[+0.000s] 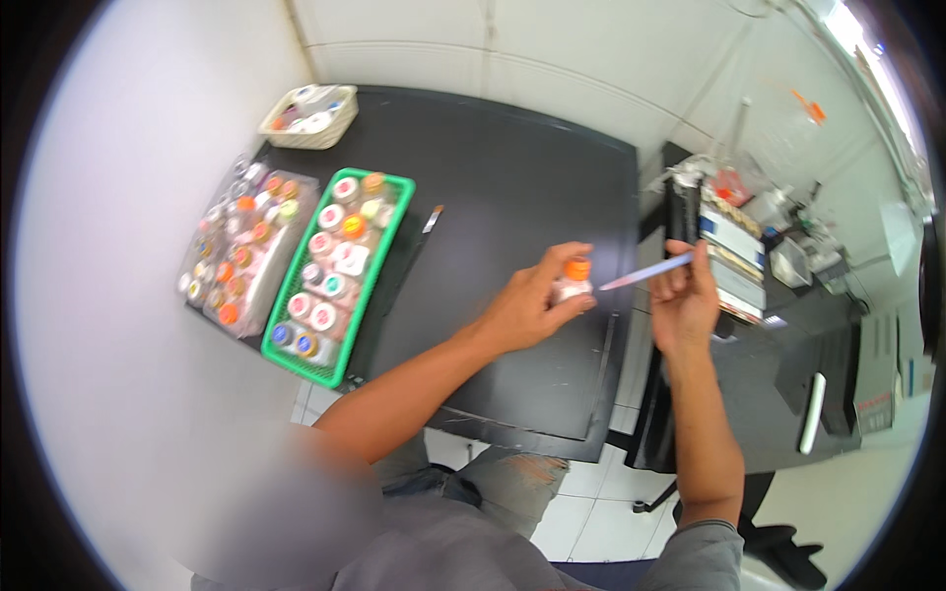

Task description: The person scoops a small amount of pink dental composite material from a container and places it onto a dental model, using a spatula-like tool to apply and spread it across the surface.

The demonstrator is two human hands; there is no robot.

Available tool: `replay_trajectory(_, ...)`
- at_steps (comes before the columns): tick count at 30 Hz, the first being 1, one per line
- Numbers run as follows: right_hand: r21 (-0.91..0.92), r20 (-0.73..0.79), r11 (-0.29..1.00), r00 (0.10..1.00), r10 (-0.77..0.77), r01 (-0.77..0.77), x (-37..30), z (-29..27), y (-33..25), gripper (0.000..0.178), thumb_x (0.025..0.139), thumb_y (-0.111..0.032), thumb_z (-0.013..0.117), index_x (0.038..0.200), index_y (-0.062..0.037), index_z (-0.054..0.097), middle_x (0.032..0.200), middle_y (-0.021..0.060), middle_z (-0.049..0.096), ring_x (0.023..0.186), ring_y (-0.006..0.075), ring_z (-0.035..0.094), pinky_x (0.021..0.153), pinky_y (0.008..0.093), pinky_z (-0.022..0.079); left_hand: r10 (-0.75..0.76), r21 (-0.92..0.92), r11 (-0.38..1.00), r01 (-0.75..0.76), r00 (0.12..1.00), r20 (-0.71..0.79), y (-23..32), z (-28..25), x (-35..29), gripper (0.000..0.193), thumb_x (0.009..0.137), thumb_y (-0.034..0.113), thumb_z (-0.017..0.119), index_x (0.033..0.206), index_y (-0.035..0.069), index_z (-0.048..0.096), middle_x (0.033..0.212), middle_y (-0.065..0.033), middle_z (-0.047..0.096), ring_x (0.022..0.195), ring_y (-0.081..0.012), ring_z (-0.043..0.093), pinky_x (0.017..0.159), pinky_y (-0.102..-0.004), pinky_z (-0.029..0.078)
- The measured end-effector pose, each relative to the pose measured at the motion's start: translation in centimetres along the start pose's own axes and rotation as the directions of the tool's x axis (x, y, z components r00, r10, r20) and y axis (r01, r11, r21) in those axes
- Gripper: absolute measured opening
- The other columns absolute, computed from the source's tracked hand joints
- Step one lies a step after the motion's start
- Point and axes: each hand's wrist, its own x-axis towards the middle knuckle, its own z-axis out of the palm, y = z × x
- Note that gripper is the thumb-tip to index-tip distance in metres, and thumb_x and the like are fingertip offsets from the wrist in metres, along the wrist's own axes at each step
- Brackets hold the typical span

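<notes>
While the left hand [532,303], well right of the green lattice-walled plastic basket [296,364], curls its fingers around a small bottle [572,288] with a bright orange cap, the right hand [687,305] is farther right of that basket, pinching a slim, pale-blue tapered stick [650,270]. The stick's long axis slants slightly, its pinkish tip pointing left and a little toward the wearer, just beside the bottle. Cap toward the far edge, the bottle is held clear of the basket. Round-capped bottles [323,316] fill the basket in 2 rough columns; a thin paintbrush [433,219] lies just right of it.
</notes>
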Motion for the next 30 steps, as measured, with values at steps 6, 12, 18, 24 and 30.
replay_trajectory(6, 0.047, 0.031, 0.999, 0.999, -0.018, 0.016, 2.1, -2.6, -1.7, 0.048, 0.126, -0.042, 0.06, 0.125, 0.0024, 0.077, 0.071, -0.0058, 0.044, 0.064, 0.0081, 0.042, 0.063, 0.0281, 0.036, 0.173, -0.017, 0.985, -0.174, 0.984, -0.047, -0.7, 0.8, 2.2, 0.048, 0.111, 0.022, 0.083, 0.151, 0.005, 0.064, 0.128, -0.0194, 0.077, 0.112, -0.0321, 0.081, 0.092, -0.0452, 0.065)
replay_trajectory(12, -0.048, 0.067, 0.999, 0.997, 0.023, -0.02, 0.8, -2.6, -0.7, 0.048, 0.125, -0.044, 0.062, 0.125, 0.0009, 0.078, 0.072, -0.0065, 0.046, 0.064, 0.0073, 0.044, 0.063, 0.0279, 0.036, 0.194, -0.073, 0.976, -0.205, 0.971, -0.137, 5.5, -1.3, -0.9, 0.047, 0.11, 0.016, 0.081, 0.152, 0.005, 0.064, 0.136, -0.0201, 0.073, 0.124, -0.0376, 0.076, 0.107, -0.0457, 0.059)
replay_trajectory(18, -0.031, 0.132, 0.999, 0.991, 0.036, -0.032, 1.6, -2.7, -0.3, 0.045, 0.125, -0.042, 0.062, 0.122, -0.0004, 0.078, 0.073, -0.006, 0.047, 0.064, 0.007, 0.045, 0.063, 0.0276, 0.038, 0.29, 0.094, 0.955, -0.282, 0.953, -0.085, 11.4, -7.8, -7.2, 0.049, 0.104, 0.009, 0.079, 0.15, 0.005, 0.065, 0.138, -0.0171, 0.07, 0.128, -0.0298, 0.073, 0.108, -0.0416, 0.057)
replay_trajectory(24, -0.071, 0.092, 0.996, 0.994, 0.056, -0.05, 0.9, -2.5, -0.5, 0.045, 0.125, -0.041, 0.064, 0.121, 0.001, 0.08, 0.073, -0.0057, 0.049, 0.065, 0.007, 0.045, 0.063, 0.0274, 0.037, 0.127, 0.221, 0.973, -0.06, 0.944, -0.303, 15.5, -20.0, -14.7, 0.016, 0.098, 0.006, 0.077, 0.112, 0.006, 0.069, 0.116, -0.0095, 0.071, 0.113, -0.0214, 0.072, 0.099, -0.0399, 0.055)
replay_trajectory(30, -0.094, 0.087, 0.993, 0.993, 0.082, -0.074, 1.0, -2.4, 0.0, 0.048, 0.124, -0.042, 0.065, 0.12, 0.0029, 0.081, 0.071, -0.0042, 0.052, 0.065, 0.0073, 0.046, 0.063, 0.0277, 0.038, -0.159, 0.877, 0.448, 0.175, 0.981, -0.114, 17.5, -24.1, -14.9, 0.037, 0.094, 0.037, 0.097, 0.104, 0.009, 0.076, 0.112, -0.0072, 0.072, 0.082, -0.0301, 0.074, 0.073, -0.0462, 0.054)
